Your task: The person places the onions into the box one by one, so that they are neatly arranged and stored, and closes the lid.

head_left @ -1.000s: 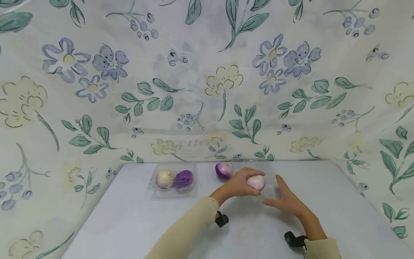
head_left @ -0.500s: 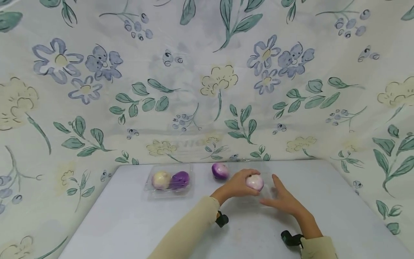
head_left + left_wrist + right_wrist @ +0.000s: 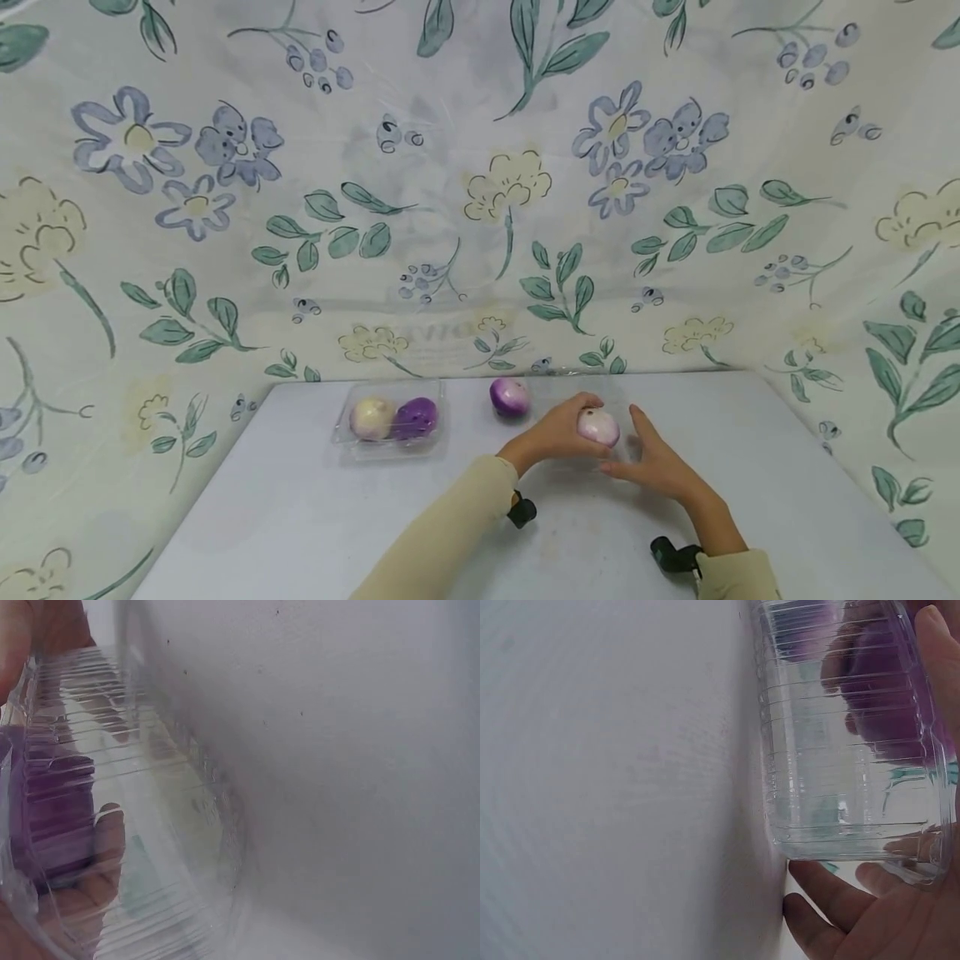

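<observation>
My left hand point(image 3: 555, 435) holds a purple-and-white onion point(image 3: 600, 427), thumb in front and fingers behind. The onion is over or within a clear plastic box point(image 3: 817, 795), seen only faintly in the head view; through the box's wall in both wrist views it looks purple. At the box's right end is my right hand point(image 3: 663, 467), with thumb and fingers spread, touching its side and corner. Another purple-and-white onion point(image 3: 510, 397) lies just left, behind my left hand; whether it touches the box I cannot tell.
On the left of the white table point(image 3: 300, 500) stands another clear box point(image 3: 390, 447) with a pale yellow onion point(image 3: 372, 418) and a purple, dark-dotted roundish item point(image 3: 415, 418) inside. A flowered cloth point(image 3: 450, 250) hangs behind the table's back edge.
My left hand has shifted slightly right with the onion, which is tilted a little differently. My right hand stays at the box's side. The head view has turned slightly.
</observation>
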{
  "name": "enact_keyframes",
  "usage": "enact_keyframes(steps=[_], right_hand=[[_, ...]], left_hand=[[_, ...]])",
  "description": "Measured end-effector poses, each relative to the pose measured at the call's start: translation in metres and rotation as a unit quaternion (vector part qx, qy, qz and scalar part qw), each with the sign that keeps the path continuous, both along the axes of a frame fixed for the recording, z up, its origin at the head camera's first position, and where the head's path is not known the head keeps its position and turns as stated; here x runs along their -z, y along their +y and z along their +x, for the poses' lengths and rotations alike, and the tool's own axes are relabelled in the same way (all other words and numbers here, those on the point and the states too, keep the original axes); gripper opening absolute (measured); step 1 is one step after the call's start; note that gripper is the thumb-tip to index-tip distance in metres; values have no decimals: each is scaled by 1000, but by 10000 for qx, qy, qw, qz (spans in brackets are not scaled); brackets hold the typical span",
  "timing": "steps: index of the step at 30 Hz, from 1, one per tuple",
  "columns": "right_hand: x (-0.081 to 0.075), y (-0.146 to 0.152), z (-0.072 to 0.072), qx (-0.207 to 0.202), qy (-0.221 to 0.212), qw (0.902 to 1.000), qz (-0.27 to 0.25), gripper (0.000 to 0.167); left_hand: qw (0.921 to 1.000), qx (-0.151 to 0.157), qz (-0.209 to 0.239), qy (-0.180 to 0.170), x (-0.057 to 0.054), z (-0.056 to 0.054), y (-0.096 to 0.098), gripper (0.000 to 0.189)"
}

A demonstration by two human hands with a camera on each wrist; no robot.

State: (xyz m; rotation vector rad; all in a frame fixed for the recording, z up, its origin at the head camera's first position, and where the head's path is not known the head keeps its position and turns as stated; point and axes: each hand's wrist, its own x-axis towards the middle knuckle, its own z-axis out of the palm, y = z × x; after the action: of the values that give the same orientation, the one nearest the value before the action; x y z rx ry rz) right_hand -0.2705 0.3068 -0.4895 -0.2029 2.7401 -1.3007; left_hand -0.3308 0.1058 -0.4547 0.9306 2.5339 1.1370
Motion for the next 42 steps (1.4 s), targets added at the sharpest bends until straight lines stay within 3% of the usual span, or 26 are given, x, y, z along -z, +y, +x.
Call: enact_keyframes(steps=[7, 14, 24, 37, 42], right_hand=[[-2, 0, 2, -83, -53, 9999, -35, 120], [-4, 0, 1, -81, -7, 10000, -16, 120], [-2, 0, 0, -120, 29, 9999, -79, 119], [-5, 1, -1, -87, -23, 10000, -32, 120], [-3, 0, -1, -97, -35, 9999, -19, 120]], left_hand=[[9998, 150, -29, 139, 5, -1, 5, 65], [9999, -58, -122, -39, 7, -3, 7, 68], [9986, 249, -232, 412, 9, -4, 11, 68], [9991, 75, -370, 194, 8, -2, 14, 64], [9995, -13, -324, -61, 8, -1, 13, 64]])
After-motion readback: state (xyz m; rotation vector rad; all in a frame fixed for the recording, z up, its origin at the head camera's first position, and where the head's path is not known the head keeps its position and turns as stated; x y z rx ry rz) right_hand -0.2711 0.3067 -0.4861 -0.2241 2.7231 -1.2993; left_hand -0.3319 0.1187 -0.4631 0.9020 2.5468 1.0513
